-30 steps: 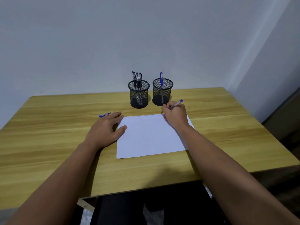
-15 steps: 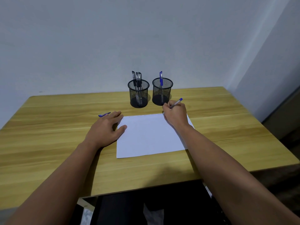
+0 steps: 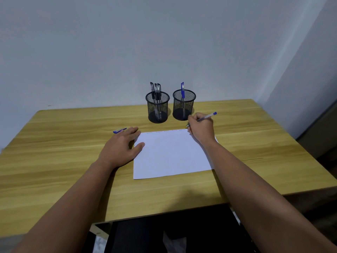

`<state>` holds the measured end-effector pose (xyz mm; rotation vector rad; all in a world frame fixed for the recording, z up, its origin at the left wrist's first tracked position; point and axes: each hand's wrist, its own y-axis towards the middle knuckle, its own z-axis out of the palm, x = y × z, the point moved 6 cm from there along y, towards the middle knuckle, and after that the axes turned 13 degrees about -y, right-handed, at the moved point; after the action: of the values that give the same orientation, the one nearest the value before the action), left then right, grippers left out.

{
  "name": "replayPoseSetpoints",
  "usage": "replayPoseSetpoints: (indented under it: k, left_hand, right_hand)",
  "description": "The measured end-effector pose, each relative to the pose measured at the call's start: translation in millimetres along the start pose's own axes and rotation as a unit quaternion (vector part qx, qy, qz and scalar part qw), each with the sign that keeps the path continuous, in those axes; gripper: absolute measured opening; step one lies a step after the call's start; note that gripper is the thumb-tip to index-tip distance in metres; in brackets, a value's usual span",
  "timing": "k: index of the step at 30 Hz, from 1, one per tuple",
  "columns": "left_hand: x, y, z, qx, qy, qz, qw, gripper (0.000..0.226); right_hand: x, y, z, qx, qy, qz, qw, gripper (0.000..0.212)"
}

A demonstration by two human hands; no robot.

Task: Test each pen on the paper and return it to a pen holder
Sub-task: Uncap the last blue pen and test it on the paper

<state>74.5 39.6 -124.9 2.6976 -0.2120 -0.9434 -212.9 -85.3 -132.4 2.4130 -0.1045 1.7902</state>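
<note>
A sheet of white paper [image 3: 171, 154] lies flat on the wooden table [image 3: 54, 161], with a faint row of small marks along its far edge. The right hand [image 3: 201, 127] rests at the paper's far right corner, its fingers curled and pinching a blue-capped pen [image 3: 207, 116] in a writing grip; the pen slants up and to the right, its blue end sticking out past the knuckles, and its tip points down at the paper's far edge, though whether the tip touches the sheet cannot be told. The left hand [image 3: 120, 146] lies palm down on the table at the paper's left edge, fingers straight and close together, the thumb spread apart and resting on the sheet's left margin. Just beyond the left fingertips a blue pen cap [image 3: 119, 130] lies on the table, partly hidden by the fingers. Behind the paper, near the wall [image 3: 127, 42], stand two black mesh pen holders side by side and close together: the left holder [image 3: 157, 109] carries three black-capped pens [image 3: 156, 90] standing upright, and the right holder [image 3: 183, 105] carries a single blue pen [image 3: 182, 90], also upright. The right hand sits just in front of the right holder, near but apart from it
</note>
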Motion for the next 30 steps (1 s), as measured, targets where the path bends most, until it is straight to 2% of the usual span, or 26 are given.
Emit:
replayPoseSetpoints:
  k: [8, 17, 19, 22, 25, 28, 30]
  left_hand:
    - [5.5, 1.1, 0.7, 0.005, -0.002, -0.009, 1.0, 0.054]
    - [-0.7, 1.1, -4.6, 0.002, -0.015, 0.003, 1.0, 0.049]
    - [3.2, 3.2, -13.9, -0.02, -0.024, -0.002, 1.0, 0.05]
    - [10.2, 8.8, -42.8, -0.116, 0.044, -0.001, 0.992, 0.045]
    - [27.5, 11.6, -68.9, -0.17, 0.118, -0.068, 0.976, 0.039]
    - [47.5, 15.9, -67.6, -0.104, 0.146, -0.152, 0.972, 0.039]
    - [53.7, 19.0, -60.3, -0.058, 0.135, -0.18, 0.973, 0.035]
  right_hand:
    - [0.8, -0.7, 0.5, 0.007, 0.008, 0.008, 1.0, 0.041]
    - [7.2, -1.4, 4.5, 0.041, 0.003, 0.018, 0.999, 0.03]
    - [7.9, 0.2, 7.2, 0.063, 0.019, 0.038, 0.997, 0.035]
    - [16.9, -0.9, 8.7, 0.095, 0.025, 0.054, 0.994, 0.036]
    - [41.4, 0.1, 1.7, 0.077, 0.008, 0.043, 0.996, 0.033]
    - [62.5, 4.4, -0.7, 0.058, 0.015, 0.011, 0.998, 0.042]
    - [70.1, 3.6, 1.2, 0.064, 0.029, -0.005, 0.997, 0.045]
